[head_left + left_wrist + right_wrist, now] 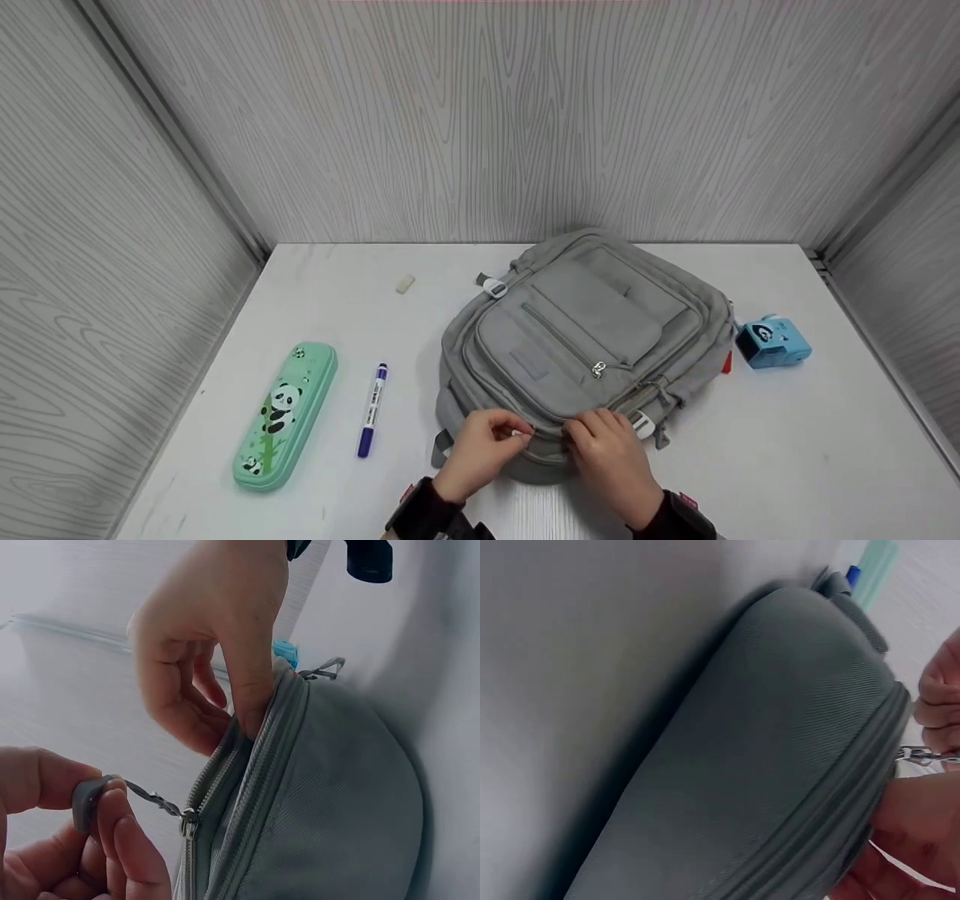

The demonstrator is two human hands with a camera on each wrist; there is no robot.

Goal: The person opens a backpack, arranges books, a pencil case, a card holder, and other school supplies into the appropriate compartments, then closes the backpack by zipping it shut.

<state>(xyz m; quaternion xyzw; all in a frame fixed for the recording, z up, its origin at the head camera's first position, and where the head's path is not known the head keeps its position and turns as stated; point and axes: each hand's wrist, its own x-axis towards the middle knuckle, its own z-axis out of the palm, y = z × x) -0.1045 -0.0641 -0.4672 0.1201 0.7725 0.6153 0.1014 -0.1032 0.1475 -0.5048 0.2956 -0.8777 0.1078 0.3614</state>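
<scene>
A grey backpack (495, 337) lies on the table, its lower end toward me. My left hand (480, 450) pinches a grey zipper pull (84, 804) between thumb and fingers. A short cord joins that pull to the metal slider (189, 823) on the zipper. Close by on the right, my right hand (611, 457) grips the fabric edge beside the zipper. Its thumb presses on the parted zipper in the left wrist view, and the other fingertips are hidden behind the edge. The two hands are a short way apart.
Left of the backpack are a green panda pencil case (285, 416), a blue-capped marker (372, 411) and a small pale eraser (405, 283). A light blue toy-like box (774, 343) stands right of the backpack. Grey panels (525, 120) enclose the table's back and sides.
</scene>
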